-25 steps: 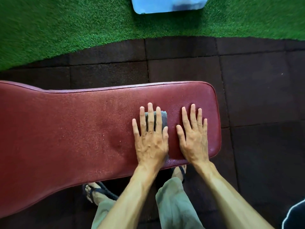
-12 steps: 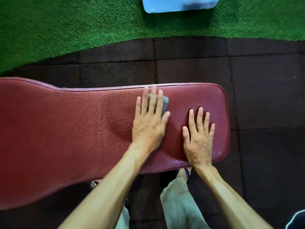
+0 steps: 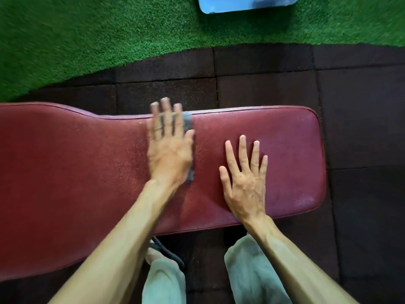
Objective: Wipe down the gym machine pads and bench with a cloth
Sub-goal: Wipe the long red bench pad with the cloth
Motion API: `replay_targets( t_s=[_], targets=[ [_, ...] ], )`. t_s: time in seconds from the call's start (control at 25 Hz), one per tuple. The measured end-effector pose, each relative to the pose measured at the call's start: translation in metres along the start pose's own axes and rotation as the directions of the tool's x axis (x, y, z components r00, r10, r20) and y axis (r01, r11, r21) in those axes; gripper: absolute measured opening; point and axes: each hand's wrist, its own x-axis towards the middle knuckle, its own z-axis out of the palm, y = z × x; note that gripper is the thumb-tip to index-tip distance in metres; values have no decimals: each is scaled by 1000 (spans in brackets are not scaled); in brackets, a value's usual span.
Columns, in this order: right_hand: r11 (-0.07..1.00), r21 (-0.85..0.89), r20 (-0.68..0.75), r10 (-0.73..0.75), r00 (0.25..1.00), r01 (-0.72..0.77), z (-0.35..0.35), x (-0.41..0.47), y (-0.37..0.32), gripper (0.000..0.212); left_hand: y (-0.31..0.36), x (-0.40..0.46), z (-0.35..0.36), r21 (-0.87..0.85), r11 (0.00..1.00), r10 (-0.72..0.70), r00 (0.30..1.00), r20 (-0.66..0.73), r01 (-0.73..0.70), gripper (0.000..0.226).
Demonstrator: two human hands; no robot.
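Note:
A dark red padded bench [image 3: 76, 172] runs across the view from the left edge to a rounded end at the right. My left hand [image 3: 168, 148] lies flat and blurred on a grey cloth [image 3: 188, 125], pressing it on the pad with fingertips reaching over the far edge. Only strips of the cloth show beside the hand and between the fingers. My right hand [image 3: 245, 181] rests flat on the pad nearer the bench's right end, fingers spread, holding nothing.
Dark rubber floor tiles [image 3: 361, 117] surround the bench. Green artificial turf [image 3: 87, 29] lies beyond, with a light blue box [image 3: 245, 3] on it at the top. My legs in grey trousers [image 3: 252, 273] and a sandalled foot [image 3: 160, 253] are below the bench's near edge.
My left hand has slid the cloth from the near middle of the pad up to its far edge and slightly left. My right hand has stayed flat in the same spot.

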Motion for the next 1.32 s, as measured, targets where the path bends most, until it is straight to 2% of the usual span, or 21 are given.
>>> replay_targets(
  t_s=[0.12,0.24,0.32,0.4,0.52,0.6,0.72,0.88,1.04,1.2,1.32],
  targets=[
    [999,-41,-36,13,999,-15,5,1,-3,58,6,-30,11,20,976,216,974,65,-218,63],
    [1000,-7,-42,28,999,-29,6,-2,-9,58,-46,-105,-1,129,928,337,935,111,-349,61],
    [999,30,-29,37,999,-36,6,-3,-19,59,-97,-112,-11,212,927,298,950,88,-310,59],
    [1000,15,-23,12,1000,-11,7,0,-36,59,-135,-83,-22,227,959,159,986,56,-168,60],
    [999,-17,-15,-46,999,45,12,6,-69,57,-121,-16,-27,72,997,25,999,-20,-23,64],
    [999,-22,-21,-45,999,45,16,8,-85,56,-84,3,-19,2,999,53,998,-18,-53,66],
    [999,-52,-36,-16,999,14,19,9,-90,56,-62,-39,-7,24,979,199,979,43,-200,66],
    [999,-35,-22,22,1000,-23,19,6,-96,56,-126,-117,-22,112,965,229,970,78,-237,62],
    [991,36,20,124,992,-125,18,-6,-119,58,-197,-64,-44,148,977,149,988,49,-155,62],
    [993,31,60,111,992,-113,20,-7,-144,59,-148,12,-42,7,995,101,995,15,-101,66],
    [997,3,53,82,995,-83,21,-7,-142,59,-107,-19,-21,1,980,199,980,12,-199,67]
  ],
)
